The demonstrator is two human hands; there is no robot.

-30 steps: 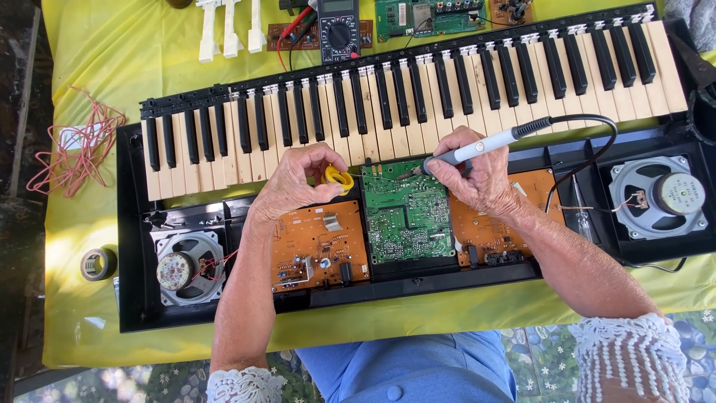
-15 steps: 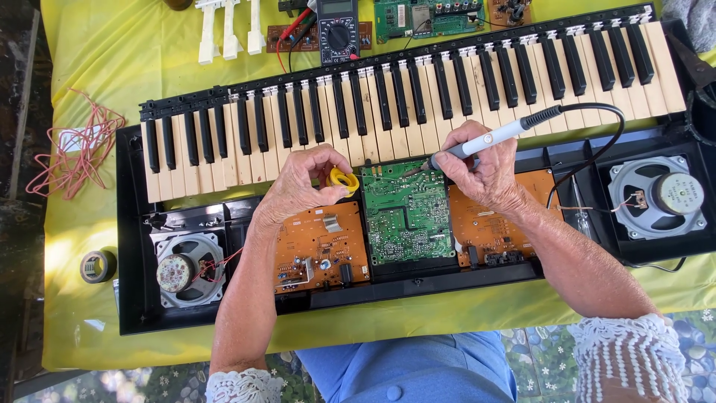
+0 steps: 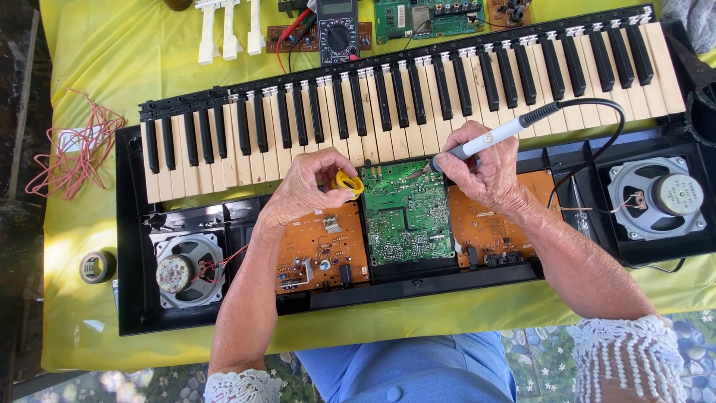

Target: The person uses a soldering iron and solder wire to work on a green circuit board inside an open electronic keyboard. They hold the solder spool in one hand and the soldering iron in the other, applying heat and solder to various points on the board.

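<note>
While the keyboard's upper shell is off and its boards lie exposed, the right hand closes its grip on a white-handled soldering iron, pen-fashion, tip resting at the upper right corner of the green circuit board. The left hand pinches a small yellow spool just left of that board; whether solder wire reaches the tip cannot be told. Judged from the open case, soldering is under way and reassembly remains. Below the left grip lies an orange board bearing dark components; below the right grip, a second orange board. Round metal-framed speakers flank the boards. Beyond both grips runs the row of glossy cream and black keys, on a yellow cloth-covered tabletop.
</note>
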